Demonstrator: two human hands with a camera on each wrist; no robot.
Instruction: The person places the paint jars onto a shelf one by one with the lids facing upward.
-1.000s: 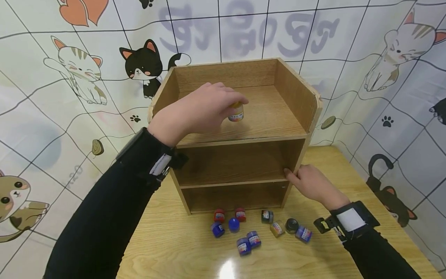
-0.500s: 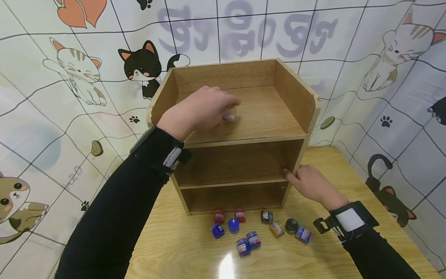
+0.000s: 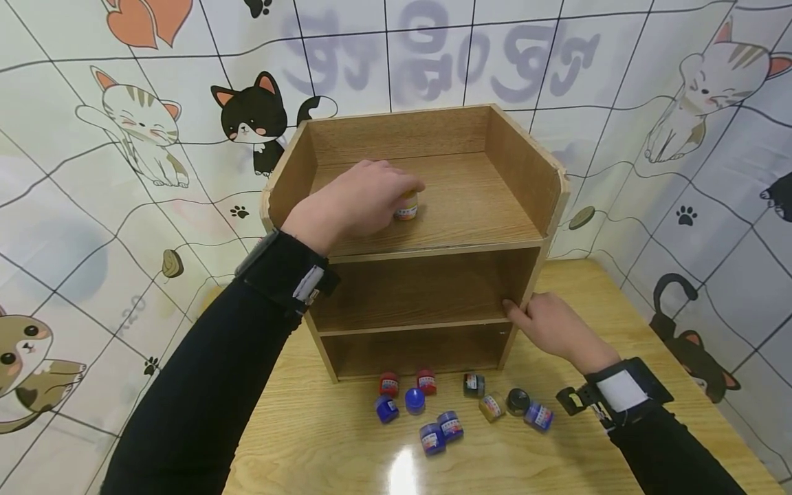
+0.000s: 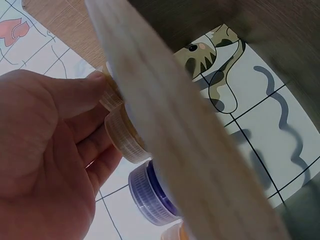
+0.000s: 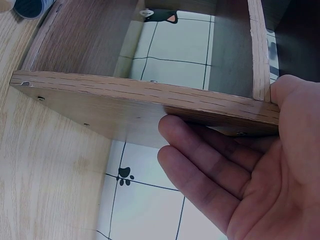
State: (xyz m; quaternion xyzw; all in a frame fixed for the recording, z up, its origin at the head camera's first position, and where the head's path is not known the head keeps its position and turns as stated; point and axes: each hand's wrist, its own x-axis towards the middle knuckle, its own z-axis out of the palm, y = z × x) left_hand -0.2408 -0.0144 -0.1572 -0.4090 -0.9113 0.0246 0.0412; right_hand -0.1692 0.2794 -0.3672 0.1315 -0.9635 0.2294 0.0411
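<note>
My left hand [image 3: 361, 203] pinches a small yellow paint jar [image 3: 406, 208] low over the top board of a wooden shelf unit [image 3: 427, 323]. In the left wrist view the thumb and fingers are at a yellowish jar [image 4: 111, 92]. Close by stand a second yellowish jar [image 4: 125, 136], a blue jar [image 4: 150, 197] and part of an orange one [image 4: 172, 232], partly covered by the board's edge; the hand hides these from the head camera. My right hand [image 3: 557, 330] grips the unit's right side panel [image 5: 145, 95], thumb on the inner side, fingers along the outside.
Several paint jars lie on the wooden table [image 3: 297, 440] before the unit: red [image 3: 389, 383], blue [image 3: 432, 438], a yellow one [image 3: 491, 407] and dark ones [image 3: 518, 401]. A cat-patterned sheet [image 3: 383, 69] hangs behind and at both sides.
My left hand has moved left and slightly down with the yellow paint jar, then almost stopped over the top board. The right hand stays on the side panel.
</note>
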